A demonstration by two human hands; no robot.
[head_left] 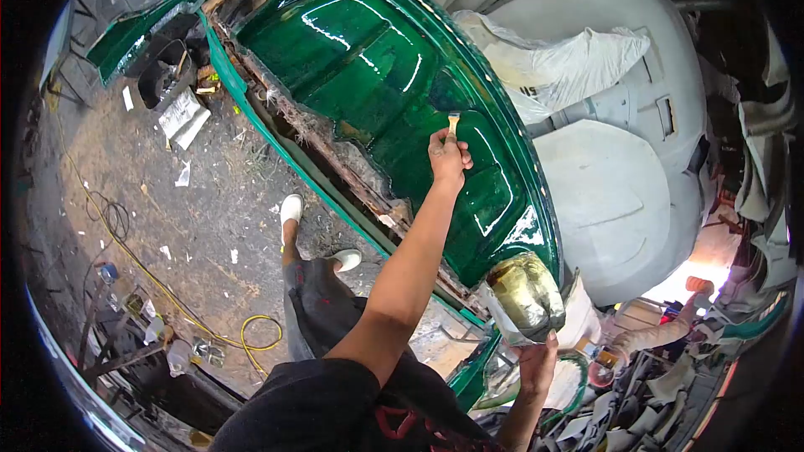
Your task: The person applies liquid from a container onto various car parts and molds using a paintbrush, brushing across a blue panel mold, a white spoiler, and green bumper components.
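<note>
My left hand (pixel 450 156) is closed around the short handle of a brush (pixel 453 125) at 1 o'clock, its head turned away from me, I judge so that I can reach across the big green shell (pixel 385 75) without leaning on it. My right hand (pixel 536 364) grips the rim of a tub (pixel 526 293) at 4 o'clock, beside the shell's near end, probably so that the brush has only a short way to travel.

The shell lies hollow side up from 11 to 4 o'clock, a long curved form with raised ribs and a glossy, wet-looking skin that throws back white glare. Its inner edge is ragged, brown and fibrous. The tub's inside is crinkled and shiny, yellowish; I cannot tell how full it is. At 2 o'clock a wrinkled plastic sheet (pixel 586 59) drapes over smooth, matt grey panels (pixel 603 201). A yellow hose (pixel 172 297) curls over the stained floor (pixel 226 234) at 8 o'clock.
</note>
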